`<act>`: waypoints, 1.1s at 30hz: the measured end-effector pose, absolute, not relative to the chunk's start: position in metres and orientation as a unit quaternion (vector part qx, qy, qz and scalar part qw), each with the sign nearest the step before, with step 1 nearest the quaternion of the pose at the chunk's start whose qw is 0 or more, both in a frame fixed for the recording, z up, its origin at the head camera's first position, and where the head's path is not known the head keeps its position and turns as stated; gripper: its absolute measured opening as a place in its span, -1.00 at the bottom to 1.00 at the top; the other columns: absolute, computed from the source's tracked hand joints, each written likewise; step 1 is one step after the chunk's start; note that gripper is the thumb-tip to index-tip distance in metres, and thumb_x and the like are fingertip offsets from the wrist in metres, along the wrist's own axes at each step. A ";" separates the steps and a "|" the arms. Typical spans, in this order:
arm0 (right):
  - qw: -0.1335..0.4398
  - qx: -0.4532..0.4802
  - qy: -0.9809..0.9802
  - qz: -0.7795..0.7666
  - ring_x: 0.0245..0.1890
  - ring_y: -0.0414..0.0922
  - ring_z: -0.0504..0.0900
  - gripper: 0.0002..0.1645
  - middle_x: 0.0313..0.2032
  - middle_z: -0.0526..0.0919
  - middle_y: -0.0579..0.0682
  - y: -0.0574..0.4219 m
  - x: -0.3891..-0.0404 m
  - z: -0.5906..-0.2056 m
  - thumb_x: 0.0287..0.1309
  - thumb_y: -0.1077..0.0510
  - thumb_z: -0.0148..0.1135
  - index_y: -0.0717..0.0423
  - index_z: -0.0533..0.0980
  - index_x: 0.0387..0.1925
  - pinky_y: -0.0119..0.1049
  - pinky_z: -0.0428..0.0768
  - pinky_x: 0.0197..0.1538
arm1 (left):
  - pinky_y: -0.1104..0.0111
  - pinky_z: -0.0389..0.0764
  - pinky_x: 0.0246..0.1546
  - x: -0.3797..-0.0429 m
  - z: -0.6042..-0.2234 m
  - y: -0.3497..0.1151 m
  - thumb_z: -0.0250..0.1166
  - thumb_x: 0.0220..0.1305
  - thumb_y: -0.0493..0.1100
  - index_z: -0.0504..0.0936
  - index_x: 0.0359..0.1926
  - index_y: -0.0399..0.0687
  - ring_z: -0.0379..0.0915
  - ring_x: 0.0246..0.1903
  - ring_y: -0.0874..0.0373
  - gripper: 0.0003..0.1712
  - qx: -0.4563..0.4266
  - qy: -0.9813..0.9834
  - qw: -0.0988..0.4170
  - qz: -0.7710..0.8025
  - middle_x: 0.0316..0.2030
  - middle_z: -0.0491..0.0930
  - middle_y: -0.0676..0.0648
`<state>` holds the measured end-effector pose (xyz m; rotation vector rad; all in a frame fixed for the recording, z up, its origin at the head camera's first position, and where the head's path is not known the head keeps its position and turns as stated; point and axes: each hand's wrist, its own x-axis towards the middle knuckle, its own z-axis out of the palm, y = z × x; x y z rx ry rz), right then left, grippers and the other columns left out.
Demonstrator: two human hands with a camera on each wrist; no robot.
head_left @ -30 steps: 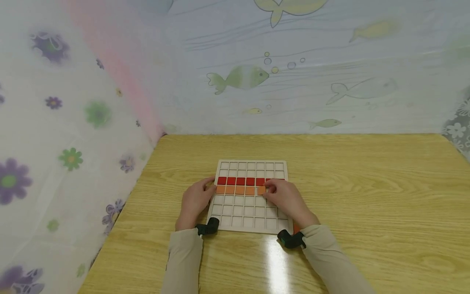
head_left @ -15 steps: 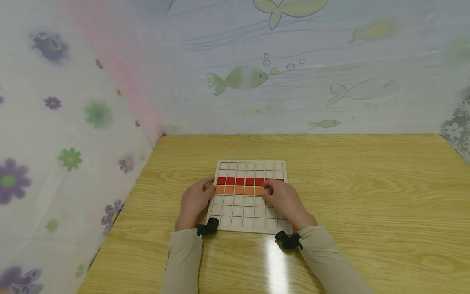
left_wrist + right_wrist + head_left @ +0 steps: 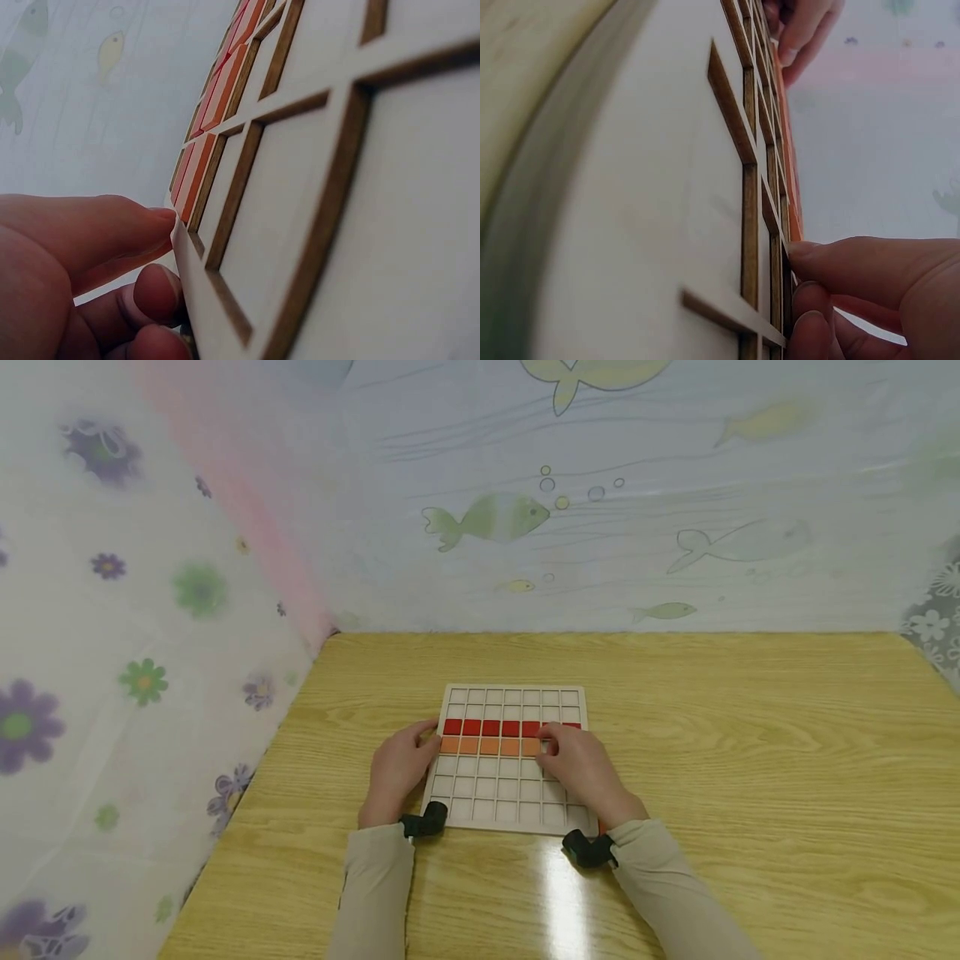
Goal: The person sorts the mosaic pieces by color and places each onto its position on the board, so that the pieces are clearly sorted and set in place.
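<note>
A pale wooden grid board [image 3: 506, 789] lies on the table. One row holds red tiles [image 3: 491, 727]; the row in front of it holds orange tiles [image 3: 489, 746] from the left edge inward. My left hand [image 3: 400, 768] grips the board's left edge, its thumb [image 3: 127, 225] at the rim by the orange row. The thumb and index finger of my right hand [image 3: 585, 768] pinch at the right end of the rightmost visible orange tile [image 3: 529, 747], which sits in its cell. That hand covers the cells at the board's right side. In the right wrist view, the thumb tip [image 3: 806, 251] meets the tile row.
A sliver of an orange-red object [image 3: 602, 828] shows beside the right wrist, mostly hidden. Black wrist cameras [image 3: 588, 849] sit at both cuffs. The wooden table [image 3: 750, 760] extends to either side, with a fish-patterned curtain [image 3: 487, 518] behind it.
The orange tile at my right fingertips has moved slightly left and now lies level in its cell. My right hand shifted a little left with it; the left hand stayed put.
</note>
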<state>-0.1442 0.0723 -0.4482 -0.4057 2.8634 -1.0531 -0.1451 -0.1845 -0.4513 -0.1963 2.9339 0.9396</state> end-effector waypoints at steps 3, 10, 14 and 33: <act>0.033 -0.129 0.930 -0.342 -0.62 -0.20 0.33 -0.70 -0.60 0.42 -0.16 0.072 -0.144 -0.447 -0.03 0.19 0.23 0.12 0.53 -0.18 -0.34 0.29 -0.49 | 0.34 0.16 -0.70 -0.145 -0.450 -0.184 0.09 0.22 0.06 0.47 0.11 0.21 0.16 -0.75 0.16 -0.58 -0.062 0.951 0.024 0.301 -0.69 0.35 0.03; 0.029 -0.134 0.928 -0.346 -0.64 -0.21 0.33 -0.72 -0.61 0.42 -0.16 0.071 -0.145 -0.447 -0.04 0.19 0.24 0.11 0.54 -0.20 -0.35 0.28 -0.51 | 0.34 0.15 -0.70 -0.145 -0.448 -0.184 0.09 0.21 0.05 0.48 0.11 0.19 0.15 -0.75 0.16 -0.58 -0.060 0.952 0.021 0.299 -0.70 0.35 0.04; 0.028 -0.140 0.926 -0.348 -0.62 -0.21 0.33 -0.72 -0.59 0.43 -0.16 0.072 -0.145 -0.448 -0.04 0.19 0.24 0.10 0.54 -0.20 -0.35 0.29 -0.50 | 0.34 0.17 -0.68 -0.145 -0.449 -0.184 0.09 0.21 0.06 0.48 0.11 0.21 0.16 -0.74 0.16 -0.58 -0.064 0.952 0.021 0.298 -0.69 0.36 0.04; 0.115 -0.185 0.889 -0.404 -0.45 -0.22 0.45 -0.67 -0.44 0.51 -0.19 0.087 -0.150 -0.446 0.12 0.06 0.14 -0.05 0.49 -0.05 -0.28 0.41 -0.31 | 0.34 0.19 -0.69 -0.145 -0.452 -0.184 0.09 0.22 0.07 0.47 0.11 0.22 0.20 -0.75 0.16 -0.58 -0.063 0.953 0.024 0.297 -0.68 0.38 0.04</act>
